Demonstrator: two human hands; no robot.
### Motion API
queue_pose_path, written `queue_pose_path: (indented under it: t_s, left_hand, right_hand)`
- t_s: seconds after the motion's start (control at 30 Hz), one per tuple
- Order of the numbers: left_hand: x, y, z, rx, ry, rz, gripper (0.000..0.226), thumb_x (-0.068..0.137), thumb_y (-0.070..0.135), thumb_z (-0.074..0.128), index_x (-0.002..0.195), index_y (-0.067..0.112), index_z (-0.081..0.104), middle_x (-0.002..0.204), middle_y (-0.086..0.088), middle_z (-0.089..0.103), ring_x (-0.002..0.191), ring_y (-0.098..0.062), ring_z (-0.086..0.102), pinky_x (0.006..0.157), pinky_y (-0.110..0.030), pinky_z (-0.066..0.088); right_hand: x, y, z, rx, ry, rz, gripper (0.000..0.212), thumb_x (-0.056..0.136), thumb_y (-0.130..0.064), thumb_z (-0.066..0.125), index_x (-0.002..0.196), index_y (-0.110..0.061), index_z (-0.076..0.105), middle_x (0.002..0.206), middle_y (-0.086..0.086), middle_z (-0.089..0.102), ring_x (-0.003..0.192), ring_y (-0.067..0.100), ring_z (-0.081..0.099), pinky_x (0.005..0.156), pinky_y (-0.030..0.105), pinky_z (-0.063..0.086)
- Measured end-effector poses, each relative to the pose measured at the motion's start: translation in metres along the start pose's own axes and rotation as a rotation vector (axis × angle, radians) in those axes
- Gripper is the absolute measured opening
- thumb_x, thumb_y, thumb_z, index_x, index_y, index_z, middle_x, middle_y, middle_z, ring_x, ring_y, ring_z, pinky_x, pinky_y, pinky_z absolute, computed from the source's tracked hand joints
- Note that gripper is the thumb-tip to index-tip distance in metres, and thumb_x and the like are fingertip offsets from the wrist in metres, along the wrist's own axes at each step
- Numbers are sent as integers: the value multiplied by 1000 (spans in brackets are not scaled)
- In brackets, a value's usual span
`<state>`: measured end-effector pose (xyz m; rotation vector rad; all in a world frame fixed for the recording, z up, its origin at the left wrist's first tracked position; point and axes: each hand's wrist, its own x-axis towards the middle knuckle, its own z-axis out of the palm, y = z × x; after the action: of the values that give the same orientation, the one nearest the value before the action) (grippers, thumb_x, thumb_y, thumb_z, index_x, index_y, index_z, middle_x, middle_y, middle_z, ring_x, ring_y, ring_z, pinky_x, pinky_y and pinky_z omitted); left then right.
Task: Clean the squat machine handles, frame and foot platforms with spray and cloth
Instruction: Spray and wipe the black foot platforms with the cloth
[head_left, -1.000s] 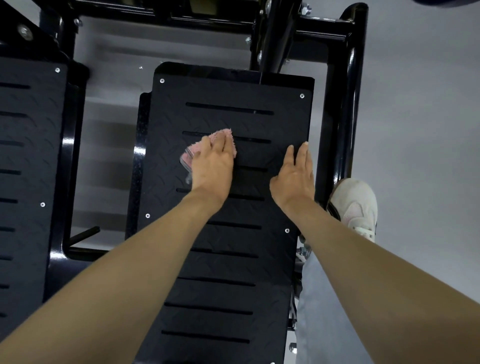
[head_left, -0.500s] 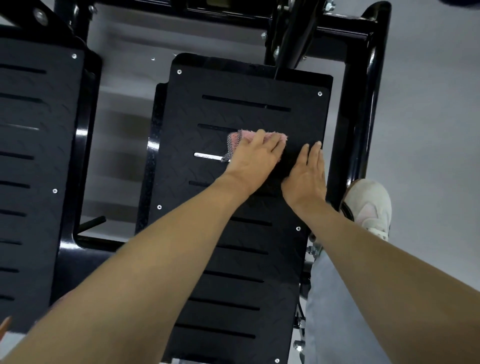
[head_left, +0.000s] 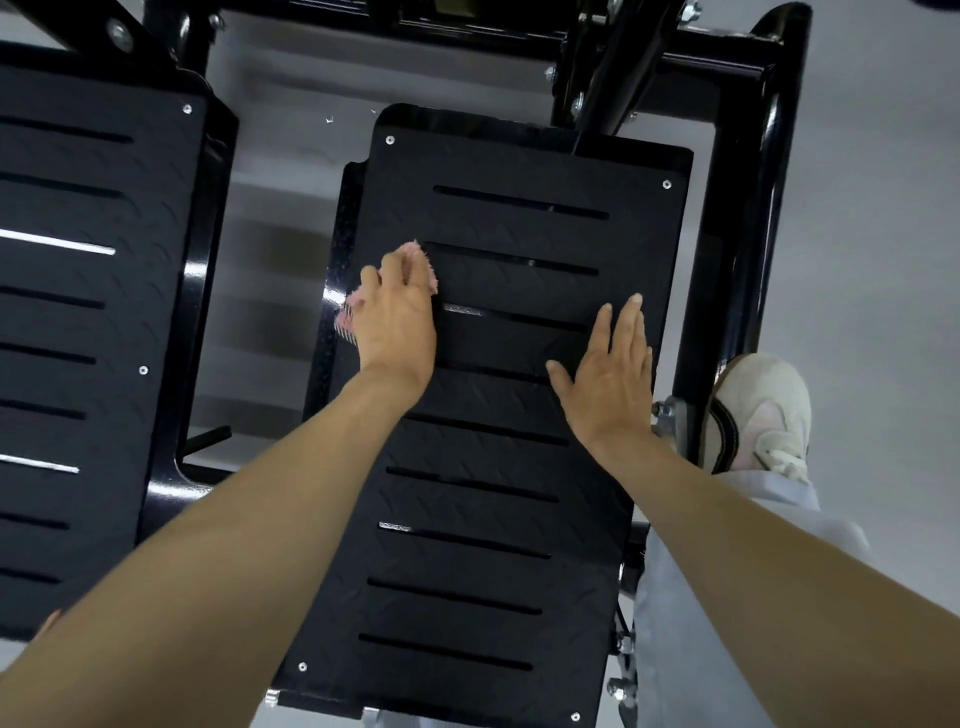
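The left hand (head_left: 397, 322) is gripping the pink cloth (head_left: 423, 262), fingers curled over it, and pressing it onto the slotted platform (head_left: 483, 519) close to that platform's left edge. The cloth is peeking out past the fingertips and at the hand's left side. To its right, the right hand (head_left: 610, 379) is lying flat and open on the same platform, apparently bracing. The foot-platform wiping step seems to be under way. The next move is likely calling for strokes across the slats, working down below the wrists, then the second platform (head_left: 93, 312) further left and the frame (head_left: 743, 208) beyond the right hand. No spray bottle is showing.
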<state>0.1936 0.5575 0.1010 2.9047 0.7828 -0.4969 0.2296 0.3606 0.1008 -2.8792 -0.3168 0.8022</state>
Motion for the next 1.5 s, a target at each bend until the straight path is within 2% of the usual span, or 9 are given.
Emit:
queue_pose_path:
  t_s: [0.2, 0.47, 0.63, 0.77, 0.97, 1.1, 1.27, 1.37, 1.5]
  left_hand:
    - [-26, -35, 21, 228, 43, 436, 87, 72, -4, 61, 149, 10, 23, 142, -6, 36, 105, -29, 44, 82, -37, 48]
    - [-40, 31, 13, -68, 28, 51, 58, 82, -4, 50, 138, 9, 38, 132, -7, 41, 110, -27, 40, 92, -36, 40]
    - [-47, 65, 22, -129, -15, 393, 73, 82, -4, 52, 148, 12, 26, 149, -1, 28, 120, -26, 36, 104, -35, 35]
    - [-35, 31, 14, 158, 0, 582, 79, 86, 2, 47, 152, 15, 5, 153, 0, 18, 122, -27, 34, 101, -40, 37]
    - [-33, -20, 16, 69, 86, 223, 72, 66, -16, 62, 133, 7, 49, 123, -9, 54, 92, -34, 48, 75, -43, 48]
    - [-43, 23, 19, -183, 60, 68, 69, 69, -17, 54, 134, 8, 48, 133, -6, 49, 97, -28, 42, 74, -30, 32]
    - [-51, 74, 23, -225, -28, 391, 79, 77, -9, 52, 148, 16, 28, 150, 1, 31, 114, -26, 38, 99, -37, 38]
    - [-42, 73, 19, -226, -53, 532, 79, 80, -11, 50, 150, 16, 26, 152, 5, 30, 115, -26, 38, 100, -38, 41]
    - [-40, 52, 19, -18, -66, 493, 80, 84, -2, 52, 152, 17, 13, 152, 3, 21, 122, -26, 34, 104, -36, 37]
  right_hand:
    - [-10, 4, 10, -24, -21, -3, 90, 95, -50, 45, 151, -2, -7, 156, 18, -22, 147, 29, -10, 121, 43, 8]
    - [-9, 6, 7, -12, -8, 71, 91, 95, -50, 47, 151, -2, -6, 156, 19, -20, 147, 29, -10, 121, 43, 7]
    - [-9, 5, 10, -4, -31, 91, 93, 94, -50, 48, 150, -3, -9, 156, 19, -19, 147, 29, -12, 121, 42, 5]
    - [-8, 7, 8, 3, -44, 81, 91, 95, -50, 46, 150, -3, -9, 157, 18, -18, 147, 29, -12, 121, 42, 5]
    - [-8, 8, 7, 0, -52, 78, 90, 96, -50, 44, 150, -3, -10, 156, 19, -19, 147, 30, -12, 121, 42, 5]
    - [-7, 8, 7, 5, -47, 77, 88, 96, -48, 45, 150, -3, -9, 157, 19, -18, 147, 29, -11, 121, 42, 6]
    - [-7, 8, 8, 17, -19, 73, 77, 100, -37, 40, 150, -2, -6, 157, 18, -15, 147, 29, -9, 121, 41, 6]
    - [-8, 8, 7, 50, 15, 82, 72, 101, -27, 40, 151, -2, -6, 158, 17, -14, 148, 27, -6, 121, 40, 7]
    - [-8, 9, 7, 46, 32, 87, 70, 100, -19, 41, 151, -1, -3, 158, 17, -13, 148, 28, -3, 121, 39, 10]
